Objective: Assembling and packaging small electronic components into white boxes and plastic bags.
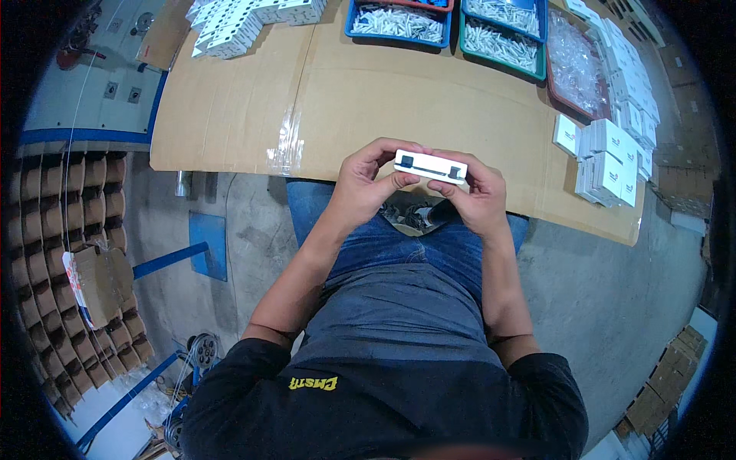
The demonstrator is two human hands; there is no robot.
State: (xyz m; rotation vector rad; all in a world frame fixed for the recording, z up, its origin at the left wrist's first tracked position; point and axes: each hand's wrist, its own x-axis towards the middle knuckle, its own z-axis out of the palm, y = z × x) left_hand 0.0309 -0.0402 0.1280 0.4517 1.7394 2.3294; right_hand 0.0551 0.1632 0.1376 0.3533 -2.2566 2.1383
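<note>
Between my two hands I hold a small white rectangular box (431,163), just over the near edge of the cardboard-covered table (383,100). One narrow side faces up and shows a dark slot with dark squares at its ends. My left hand (368,176) pinches the box's left end between thumb and fingers. My right hand (477,192) grips its right end the same way, thumb on the near side. The fingertips behind the box are partly hidden.
White boxes (609,161) are stacked at the table's right, more white boxes (230,27) at its far left. Blue tray (349,31) and green tray (498,65) hold small white parts. A red tray (586,115) holds clear plastic pieces. Cardboard dividers (54,230) stand left.
</note>
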